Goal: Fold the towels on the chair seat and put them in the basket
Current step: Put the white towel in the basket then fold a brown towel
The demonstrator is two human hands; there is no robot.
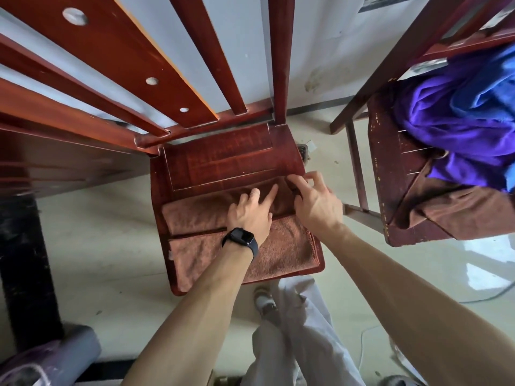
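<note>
A brown towel (211, 240) lies on the red wooden chair seat (223, 160), folded into two long panels with a seam between them. My left hand (252, 213), with a black watch on the wrist, presses flat on the far panel, fingers spread. My right hand (313, 197) pinches the towel's far right corner at the seat's right edge. On a second chair (390, 162) to the right lie a purple towel (451, 126), a blue towel (490, 90) and a brown towel (459, 210) that hangs over the front edge. A grey basket (55, 358) shows at the bottom left corner.
The chair's slatted back (167, 79) rises right behind the seat. A dark table (55, 157) and its black leg (25, 274) stand to the left. My legs in light trousers (292, 330) stand just in front of the seat. A thin cable (485, 296) runs across the pale floor at right.
</note>
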